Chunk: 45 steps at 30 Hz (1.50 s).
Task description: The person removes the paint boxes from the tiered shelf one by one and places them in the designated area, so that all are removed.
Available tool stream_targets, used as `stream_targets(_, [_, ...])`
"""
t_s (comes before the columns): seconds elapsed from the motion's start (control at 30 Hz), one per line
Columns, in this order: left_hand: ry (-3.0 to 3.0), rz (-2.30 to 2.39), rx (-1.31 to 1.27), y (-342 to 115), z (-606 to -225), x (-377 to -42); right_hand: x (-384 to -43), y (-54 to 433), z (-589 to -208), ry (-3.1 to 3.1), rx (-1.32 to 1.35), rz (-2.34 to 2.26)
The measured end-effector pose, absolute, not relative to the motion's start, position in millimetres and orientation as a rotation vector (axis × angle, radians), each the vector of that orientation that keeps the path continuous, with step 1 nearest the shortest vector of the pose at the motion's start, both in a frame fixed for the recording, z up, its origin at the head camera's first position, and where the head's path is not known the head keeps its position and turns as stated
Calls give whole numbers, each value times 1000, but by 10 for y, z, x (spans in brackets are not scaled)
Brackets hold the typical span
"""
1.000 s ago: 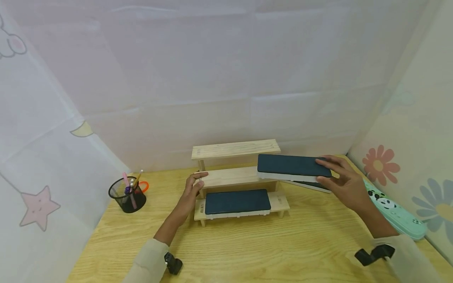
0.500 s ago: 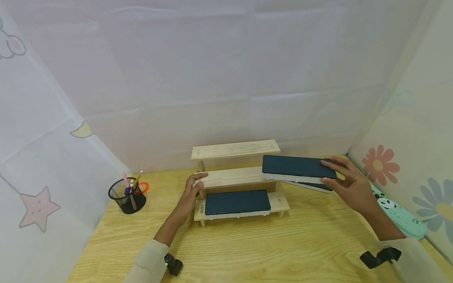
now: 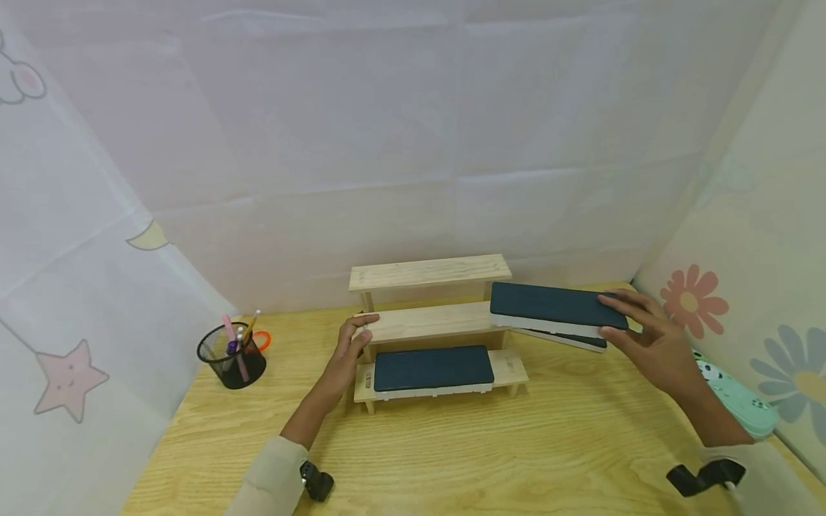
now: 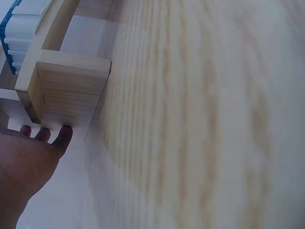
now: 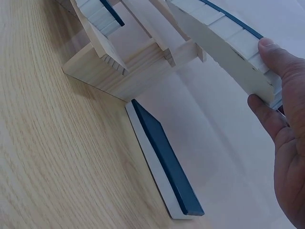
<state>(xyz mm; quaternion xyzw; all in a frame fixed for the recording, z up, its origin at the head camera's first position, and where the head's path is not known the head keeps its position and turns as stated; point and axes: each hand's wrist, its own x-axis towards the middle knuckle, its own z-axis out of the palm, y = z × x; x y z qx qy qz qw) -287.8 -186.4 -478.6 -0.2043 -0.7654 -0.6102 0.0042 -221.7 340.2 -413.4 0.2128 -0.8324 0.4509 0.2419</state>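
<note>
Head view: illegible mark [image 3: 368, 380] on lowest shelf [image 3: 510, 368]

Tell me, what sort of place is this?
Probably a desk corner, maybe a child's: there's a little wooden step shelf, a mesh pen cup and a red flower picture on the wall.

No lettering, brand or number can be read. A small dark mark [image 3: 368, 379] is seen at the left end of the three-tiered, pale wooden stand's [image 3: 429, 322] lowest step [image 3: 511, 365], too small to be deciphered.
</note>
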Motion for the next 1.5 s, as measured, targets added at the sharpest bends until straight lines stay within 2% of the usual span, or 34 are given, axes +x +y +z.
stream_targets(0.6, [-2394,-1917,-628,-1861,-4774,-2867,-2052,3546,-4160,-2244,494,1171])
stream_targets(1.03, [-2387,-1917,-636,-1853,-4790,-2878,-1964,3768,-4435,-2322,341,1226])
stream_targets(1.5, [-2392,-1908,-628,-1855,-4788,-2892,-1991,3850,-4695,-2394,342,1199])
